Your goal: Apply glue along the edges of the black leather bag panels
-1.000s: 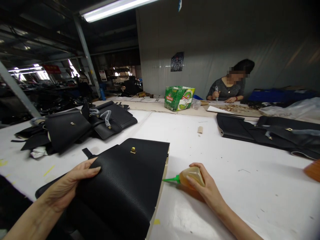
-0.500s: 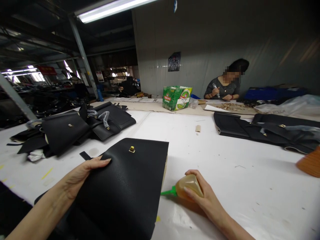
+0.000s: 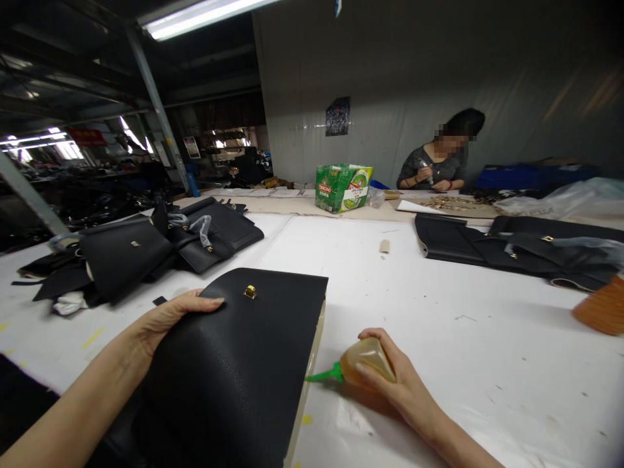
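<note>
A black leather bag piece (image 3: 248, 351) with a gold clasp (image 3: 250, 292) rises in front of me, its pale inner edge showing along the right side. My left hand (image 3: 182, 315) grips it at the upper left, thumb on the front face and fingers hidden behind. In my right hand (image 3: 390, 370) lies a squeezable glue bottle (image 3: 365, 357), tilted on its side and partly filled with amber liquid. Its green nozzle (image 3: 324, 374) points left, and the tip is at the pale right edge of the piece; whether it touches I cannot tell.
Black bag parts lie piled on the white table (image 3: 361, 292) at left (image 3: 127, 253) and right (image 3: 487, 247). A green beer carton (image 3: 341, 188) stands at the back. Across the table sits a person (image 3: 433, 166) near small gold pieces. An orange object (image 3: 602, 309) is at the right edge.
The leather piece has turned slightly, so more of its pale right edge shows. The nozzle tip has come a little left against that edge. My left hand has shifted slightly right.
</note>
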A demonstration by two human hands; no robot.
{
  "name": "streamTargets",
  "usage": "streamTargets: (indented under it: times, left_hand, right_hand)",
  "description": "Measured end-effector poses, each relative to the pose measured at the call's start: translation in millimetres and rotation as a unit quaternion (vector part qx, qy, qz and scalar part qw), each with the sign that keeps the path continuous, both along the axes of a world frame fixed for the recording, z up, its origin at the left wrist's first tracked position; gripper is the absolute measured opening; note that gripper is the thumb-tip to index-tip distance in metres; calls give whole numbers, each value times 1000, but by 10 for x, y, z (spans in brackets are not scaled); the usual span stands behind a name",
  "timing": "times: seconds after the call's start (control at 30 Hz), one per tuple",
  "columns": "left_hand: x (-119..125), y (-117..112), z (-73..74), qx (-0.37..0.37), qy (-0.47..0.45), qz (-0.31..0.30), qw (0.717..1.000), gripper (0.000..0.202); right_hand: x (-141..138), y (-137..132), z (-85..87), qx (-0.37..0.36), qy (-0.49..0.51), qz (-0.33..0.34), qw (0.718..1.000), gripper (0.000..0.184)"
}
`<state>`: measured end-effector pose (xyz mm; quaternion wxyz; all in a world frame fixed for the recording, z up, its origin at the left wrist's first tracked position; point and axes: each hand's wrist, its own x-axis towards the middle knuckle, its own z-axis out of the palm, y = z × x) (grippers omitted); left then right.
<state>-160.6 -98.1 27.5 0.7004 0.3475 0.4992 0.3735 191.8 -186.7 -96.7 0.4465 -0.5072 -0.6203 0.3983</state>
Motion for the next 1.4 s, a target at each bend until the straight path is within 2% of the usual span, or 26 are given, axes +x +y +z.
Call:
streamTargets:
  times: [0.13, 0.37, 0.53, 0.73, 0.93, 1.03, 1.17, 1.2, 1.33, 1.4]
  left_hand:
    - [-22, 2, 29, 6, 9, -26, 1000, 37]
    - [-98, 61, -58, 48, -36, 28, 998, 29]
    - [-80, 64, -62, 66, -51, 8, 996, 24]
    - [-128, 53, -87, 84, -71, -16, 994, 21]
    - [-126, 77, -71, 110, -69, -47, 990, 35]
    - [-117, 108, -70, 113, -67, -42, 990, 39]
    - [-112, 153, -69, 111, -60, -20, 992, 29]
    - [-109, 161, -66, 110, -58, -17, 992, 27]
    - [-100, 188, -63, 96, -40, -16, 994, 23]
    - [-106, 213, -79, 91, -40, -17, 995, 22]
  right_hand:
    - [71, 132, 19, 35, -31, -66, 997, 38]
    - [47, 14, -19, 11, -18, -9, 1000, 37]
    - [72, 86, 10, 35, -35, -73, 996, 38]
    - [18, -58, 13, -5, -8, 11, 1000, 36]
    - [69, 46, -14, 29, -27, -79, 996, 39]
    - [-15, -44, -3, 7, -8, -45, 999, 39]
    - [-99, -166, 8, -28, 5, 31, 999, 38]
    - [-95, -153, 7, -25, 0, 24, 999, 38]
    - [-76, -52, -10, 4, -24, -71, 997, 40]
    - [-121, -88, -13, -7, -15, -54, 998, 40]
